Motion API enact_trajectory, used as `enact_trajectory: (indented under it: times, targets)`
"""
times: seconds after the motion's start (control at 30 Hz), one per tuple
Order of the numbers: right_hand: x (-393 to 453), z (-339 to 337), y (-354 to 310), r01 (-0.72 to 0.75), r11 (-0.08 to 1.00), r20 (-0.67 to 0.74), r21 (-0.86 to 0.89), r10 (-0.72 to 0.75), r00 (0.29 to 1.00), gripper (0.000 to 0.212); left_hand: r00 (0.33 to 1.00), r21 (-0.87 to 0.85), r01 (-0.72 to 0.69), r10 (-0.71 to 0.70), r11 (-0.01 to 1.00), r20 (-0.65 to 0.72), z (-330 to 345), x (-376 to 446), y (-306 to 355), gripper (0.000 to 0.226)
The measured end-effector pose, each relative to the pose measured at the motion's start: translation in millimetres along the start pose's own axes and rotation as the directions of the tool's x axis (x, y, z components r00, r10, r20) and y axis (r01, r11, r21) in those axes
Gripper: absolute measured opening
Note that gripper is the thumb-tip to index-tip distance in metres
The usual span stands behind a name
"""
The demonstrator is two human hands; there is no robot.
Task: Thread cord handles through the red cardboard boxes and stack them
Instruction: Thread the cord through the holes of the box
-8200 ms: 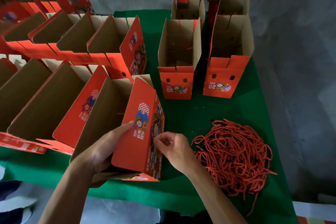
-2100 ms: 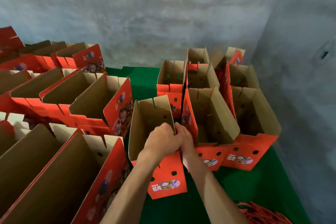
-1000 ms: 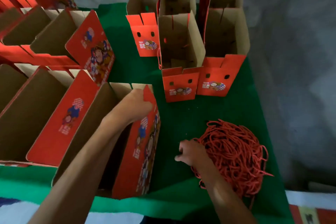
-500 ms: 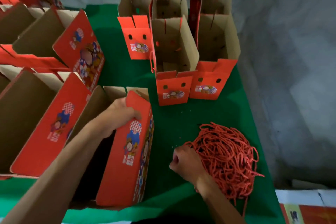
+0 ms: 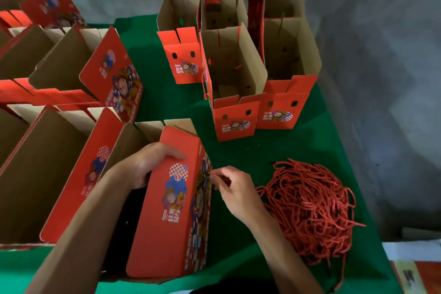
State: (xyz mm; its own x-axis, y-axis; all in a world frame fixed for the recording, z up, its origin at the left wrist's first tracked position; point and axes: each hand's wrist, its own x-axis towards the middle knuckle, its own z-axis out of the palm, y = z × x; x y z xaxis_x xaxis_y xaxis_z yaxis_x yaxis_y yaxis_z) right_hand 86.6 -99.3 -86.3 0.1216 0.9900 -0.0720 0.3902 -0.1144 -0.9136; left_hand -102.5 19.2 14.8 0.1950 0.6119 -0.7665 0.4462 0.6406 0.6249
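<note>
An open red cardboard box [image 5: 171, 210] stands at the table's near edge. My left hand [image 5: 148, 162] grips its upper left edge, fingers curled over the red flap. My right hand [image 5: 233, 188] pinches the dark tip of a cord at the box's right side face, near its top. A tangled pile of red cords [image 5: 312, 207] lies just right of that hand on the green table [image 5: 238, 155].
Several open boxes [image 5: 236, 83] stand upright in a cluster at the back middle, one with a cord hanging at its side. More open boxes [image 5: 59, 150] fill the left side in rows. Grey concrete walls close in behind and to the right.
My right hand left the cord pile and came up to the box's right side with a cord tip pinched. My left hand keeps its grip on the box's top edge.
</note>
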Motion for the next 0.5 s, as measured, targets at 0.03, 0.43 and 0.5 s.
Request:
enact_trajectory:
  times: [0.03, 0.43, 0.5]
  targets:
    - [1.7, 3.0, -2.0, 0.016, 0.999, 0.006, -0.035, -0.016, 1.000, 0.017, 1.000, -0.001, 0.000, 0.000, 1.000, -0.001, 0.6, 0.0, -0.2, 0.029]
    - [10.1, 10.3, -9.8, 0.127, 0.901, 0.021, -0.416, -0.130, 0.991, 0.019, 0.973, -0.111, -0.074, 0.096, 0.991, 0.211, 15.8, -0.2, -6.4, 0.087]
    - [12.0, 11.6, -9.9, 0.169, 0.854, 0.049, -0.492, -0.167, 0.985, 0.009, 0.951, -0.142, -0.027, 0.069, 0.989, 0.303, 14.0, 2.4, -10.6, 0.101]
